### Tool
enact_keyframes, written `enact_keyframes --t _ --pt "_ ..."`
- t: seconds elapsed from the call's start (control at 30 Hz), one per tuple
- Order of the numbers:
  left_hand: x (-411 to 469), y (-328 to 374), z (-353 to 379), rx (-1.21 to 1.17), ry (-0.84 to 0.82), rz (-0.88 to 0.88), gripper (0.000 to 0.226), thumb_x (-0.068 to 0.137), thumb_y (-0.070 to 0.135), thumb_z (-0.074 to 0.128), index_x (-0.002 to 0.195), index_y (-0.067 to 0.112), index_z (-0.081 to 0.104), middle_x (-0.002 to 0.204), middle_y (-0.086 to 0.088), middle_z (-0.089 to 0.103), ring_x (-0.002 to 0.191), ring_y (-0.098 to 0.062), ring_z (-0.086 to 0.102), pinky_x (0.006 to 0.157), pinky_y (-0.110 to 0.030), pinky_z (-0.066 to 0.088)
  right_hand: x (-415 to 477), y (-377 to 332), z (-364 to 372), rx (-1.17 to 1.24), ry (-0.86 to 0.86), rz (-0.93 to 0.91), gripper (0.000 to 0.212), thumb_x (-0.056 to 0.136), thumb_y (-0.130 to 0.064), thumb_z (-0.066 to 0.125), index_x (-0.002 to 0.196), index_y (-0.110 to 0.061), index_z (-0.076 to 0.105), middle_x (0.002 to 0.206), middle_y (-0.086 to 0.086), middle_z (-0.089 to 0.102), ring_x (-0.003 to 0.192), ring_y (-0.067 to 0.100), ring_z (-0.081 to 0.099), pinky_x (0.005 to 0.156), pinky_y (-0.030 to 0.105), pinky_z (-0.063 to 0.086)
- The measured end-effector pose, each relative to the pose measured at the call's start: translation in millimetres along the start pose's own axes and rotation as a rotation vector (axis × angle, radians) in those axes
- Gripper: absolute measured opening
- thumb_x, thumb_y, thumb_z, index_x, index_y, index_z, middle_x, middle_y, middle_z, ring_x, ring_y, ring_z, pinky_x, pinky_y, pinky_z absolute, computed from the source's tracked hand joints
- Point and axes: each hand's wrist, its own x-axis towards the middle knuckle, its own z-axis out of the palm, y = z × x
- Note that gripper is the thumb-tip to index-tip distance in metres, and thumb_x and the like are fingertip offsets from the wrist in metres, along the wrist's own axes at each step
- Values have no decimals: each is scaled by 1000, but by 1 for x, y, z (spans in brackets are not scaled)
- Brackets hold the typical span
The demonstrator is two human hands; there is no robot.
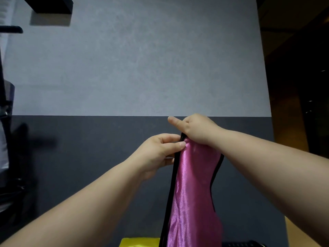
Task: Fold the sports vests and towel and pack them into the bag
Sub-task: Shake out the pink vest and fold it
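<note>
At the bottom edge lies a strip of yellow cloth [140,242], partly cut off. Just right of it, a pink vest [192,193] with black trim hangs straight down, held up in the air in front of the person. The left hand [160,152] pinches the vest's black-edged left side near the top between thumb and fingers. The right hand [197,129] grips the very top, with its forefinger sticking out. Behind them stands a wall [142,59], dark below and pale grey above, with a black shelf [51,5] at upper left.
</note>
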Motion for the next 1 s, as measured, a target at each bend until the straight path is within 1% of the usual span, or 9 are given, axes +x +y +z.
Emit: enact_keyframes --t 0.1,0.23,0.37,0.5,0.63,0.77,0.87,0.9,1.0 --pt "1 3 1 -2 -5 5 21 89 17 68 108 10 70 85 3 71 73 -8 63 72 -23 53 4 4 1 -77 66 -32 63 89 -71 40 56 -17 48 56 -2 49 56 14 45 54 32 32" --pt "0 4 7 -2 17 11 19 85 11 72 101 16 63 70 8 66 54 -3 56 54 -16 47 10 6 -7 -128 165 -102 65 88 -70 44 56 -14 40 54 1 42 55 19 41 54 35 30" --pt "-4 -4 12 80 -1 10 32 79 17 79 107 18 63 84 3 69 68 -7 59 62 -21 42 19 10 -25 -217 211 -160 65 88 -69 46 57 -12 40 55 4 44 56 22 41 53 35 28" --pt "-7 -12 23 54 -34 19 6 89 25 67 93 20 67 80 2 63 61 -7 48 60 -20 37 23 14 -45 -278 283 -231 66 88 -68 46 58 -10 42 54 4 45 55 19 41 52 33 28" --pt "-7 -20 34 -23 -98 10 20 100 31 51 100 17 66 93 -8 56 83 -23 46 78 -32 41 25 15 -62 -315 345 -307 64 89 -66 46 59 -10 39 55 3 42 56 19 39 51 30 27" --pt "-8 -23 45 -57 -124 45 23 95 27 58 112 13 66 99 0 68 85 -15 61 78 -28 49 26 15 -74 -341 381 -375 63 89 -65 45 59 -11 37 55 2 41 58 21 39 54 36 28" --pt "-9 -26 48 -113 -96 61 41 87 37 61 112 5 64 97 -6 68 85 -20 60 80 -34 47 27 16 -81 -362 403 -385 63 90 -65 44 58 -11 36 55 1 40 57 20 37 53 37 25" --pt "-10 -28 50 -136 -71 63 40 89 38 59 110 4 64 95 -7 67 83 -20 59 78 -33 47 27 17 -83 -366 407 -394 63 90 -66 43 58 -11 36 55 1 40 59 22 37 54 38 22" --pt "-12 -31 51 -155 19 102 15 97 26 55 100 14 64 87 -3 64 76 -17 56 70 -29 47 28 19 -86 -361 426 -428 66 84 -72 38 57 -12 35 53 0 39 61 23 39 54 36 21"
